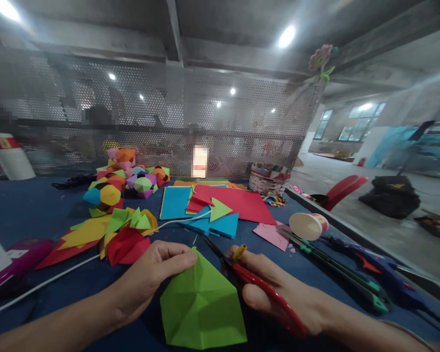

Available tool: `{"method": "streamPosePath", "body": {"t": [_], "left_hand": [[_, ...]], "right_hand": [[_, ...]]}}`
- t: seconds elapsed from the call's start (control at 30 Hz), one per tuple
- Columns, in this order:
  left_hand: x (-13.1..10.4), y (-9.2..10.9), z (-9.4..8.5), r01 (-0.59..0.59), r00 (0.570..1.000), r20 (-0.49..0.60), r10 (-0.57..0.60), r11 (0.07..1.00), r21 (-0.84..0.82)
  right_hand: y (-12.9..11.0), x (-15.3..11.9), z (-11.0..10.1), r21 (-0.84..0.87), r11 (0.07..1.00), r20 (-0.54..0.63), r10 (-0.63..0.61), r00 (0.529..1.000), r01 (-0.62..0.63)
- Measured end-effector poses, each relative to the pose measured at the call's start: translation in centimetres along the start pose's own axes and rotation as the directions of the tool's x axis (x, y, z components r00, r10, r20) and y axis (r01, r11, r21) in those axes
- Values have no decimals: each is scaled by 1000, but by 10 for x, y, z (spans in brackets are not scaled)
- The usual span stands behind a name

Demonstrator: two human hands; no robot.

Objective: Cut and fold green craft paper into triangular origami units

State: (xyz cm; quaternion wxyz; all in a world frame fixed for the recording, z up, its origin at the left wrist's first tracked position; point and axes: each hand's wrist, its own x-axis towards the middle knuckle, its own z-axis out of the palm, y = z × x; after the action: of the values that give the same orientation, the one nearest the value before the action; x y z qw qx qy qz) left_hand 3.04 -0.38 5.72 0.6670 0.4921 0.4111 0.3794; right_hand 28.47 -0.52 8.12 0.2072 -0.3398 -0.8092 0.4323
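My left hand [165, 264] is closed, pinching the top corner of a folded green sheet of paper [205, 313] between thumb and fingers. Crease lines run across the sheet, which hangs low in front of me. To its right, my right hand [267, 283] is wrapped round red-handled scissors [271, 293]. Their dark blades point up and left, close to the sheet's upper right edge. A small yellow piece [239, 252] sticks out by the right fingers; what it is I cannot tell. Just above the left fingertips is a thin green sliver [195, 239].
Behind are colored paper sheets [238, 200], with folded paper balls [110, 195] and cut pieces [84, 232] at left. A white cable [77, 264] crosses the table. At right lie a paper cup [308, 226], a green-and-black tool [337, 266] and a blue glue gun [377, 274]. A woven basket [269, 178] stands farther back.
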Motion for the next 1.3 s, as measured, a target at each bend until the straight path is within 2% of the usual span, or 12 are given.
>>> {"method": "streamPosePath", "body": {"t": [0.17,0.4,0.7,1.0,1.3], "left_hand": [[-2,1,2,10,999,38,-9,1000,-9],[0,-1,1,-4,999,41,5,1000,-23],[-1,-2,2,29,999,16,-29,999,-32],[1,0,4,29,999,36,-28,999,-22],[1,-1,2,20,1000,24,-20,1000,-7]], "right_hand": [[-2,5,4,-15,1000,51,28,998,-27],[3,7,7,101,995,114,15,993,-27],[3,9,8,95,994,131,46,990,-59],[13,12,13,159,987,108,-8,994,-9],[9,12,16,210,975,109,45,993,-67]]}}
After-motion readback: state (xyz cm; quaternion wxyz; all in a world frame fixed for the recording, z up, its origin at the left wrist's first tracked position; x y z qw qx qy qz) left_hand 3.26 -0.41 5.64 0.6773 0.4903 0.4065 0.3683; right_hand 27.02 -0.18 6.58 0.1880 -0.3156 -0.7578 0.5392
